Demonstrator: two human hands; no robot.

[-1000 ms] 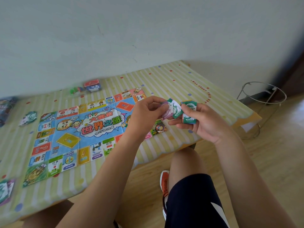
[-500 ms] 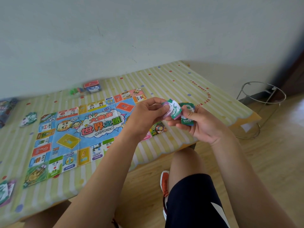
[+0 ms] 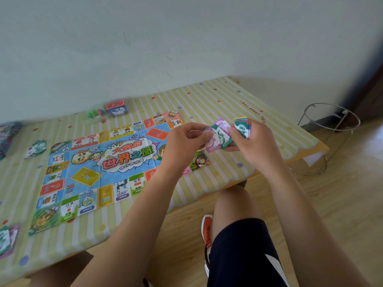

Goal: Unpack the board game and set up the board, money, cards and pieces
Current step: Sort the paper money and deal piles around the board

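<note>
In the head view, the left hand [image 3: 186, 139] is pinching pink and green paper play-money notes [image 3: 219, 137] in curled fingers above the right edge of the colourful paper game board [image 3: 116, 160] lying on the yellow-striped counter [image 3: 217, 100], while the right hand [image 3: 255, 146] is gripping a thick stack of notes [image 3: 242, 127] just beside them.

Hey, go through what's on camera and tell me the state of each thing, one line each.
Board: unfolded, flat on the table.
Money stack: gripped in the right hand.
Loose notes: fanned, pinched by the left hand.
Card packs: at the table's far edge, blurred.
Side pile: notes lying left of the board.
Wire stand: upright on the floor.
</note>
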